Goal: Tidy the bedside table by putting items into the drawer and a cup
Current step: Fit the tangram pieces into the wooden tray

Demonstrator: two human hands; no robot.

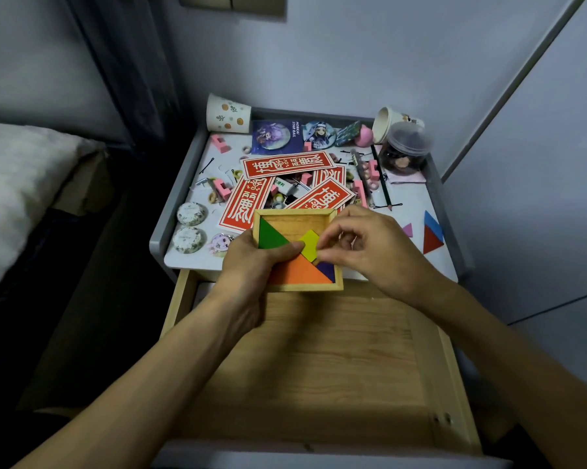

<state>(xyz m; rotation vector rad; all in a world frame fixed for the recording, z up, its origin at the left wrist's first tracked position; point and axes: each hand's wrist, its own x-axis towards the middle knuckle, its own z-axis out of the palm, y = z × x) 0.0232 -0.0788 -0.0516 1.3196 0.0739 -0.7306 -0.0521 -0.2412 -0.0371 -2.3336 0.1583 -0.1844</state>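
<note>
Pulled out at the very front, the wooden drawer [319, 367] is seen open. Just past it, a puzzle tray [305, 286] is held by the left hand [251, 265], fingers curled round its left side, while a yellow piece [309, 244] is pinched over the tray by the right hand [373, 252], beside a green piece [270, 235], an orange piece [302, 272] and a purple piece [327, 270] laid inside. Farther back, the bedside table [417, 194] is covered with red cards [287, 165], and a spotted paper cup [227, 114] is tipped over at its far left corner.

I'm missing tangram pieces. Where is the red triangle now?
Head view: the red triangle lies at the table's front right corner, beside the blue piece, right of the right hand.
</note>
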